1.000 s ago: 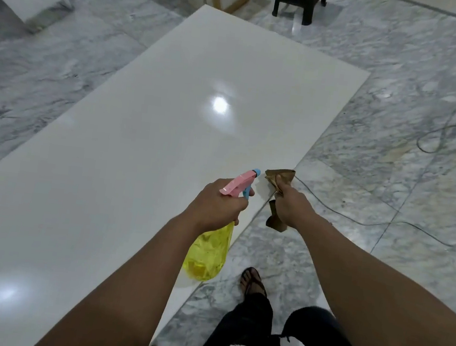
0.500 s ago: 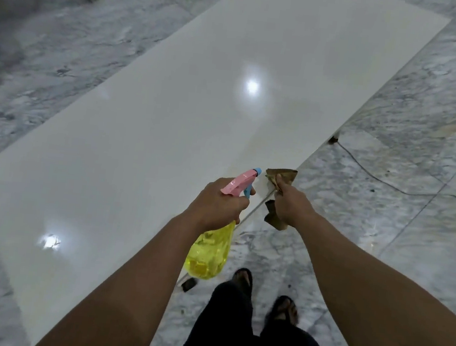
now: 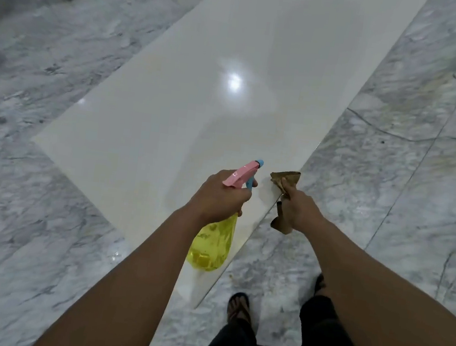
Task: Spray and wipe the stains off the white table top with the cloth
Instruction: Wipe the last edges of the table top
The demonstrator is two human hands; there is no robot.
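Over the table top (image 3: 191, 89), now nearer its corner, hands still grip spray bottle (image 3: 213, 242) and cloth (image 3: 285, 179).

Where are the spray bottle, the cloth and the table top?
spray bottle (image 3: 211, 246): head view, on its yellow body.
cloth (image 3: 287, 176): head view, on its upper fold.
table top (image 3: 189, 105): head view, on bare white surface.

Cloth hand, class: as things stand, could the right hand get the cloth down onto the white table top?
Probably yes. The right hand holds the cloth over the near edge of the table top, and nothing lies between them; the spray bottle in the left hand sits to one side.
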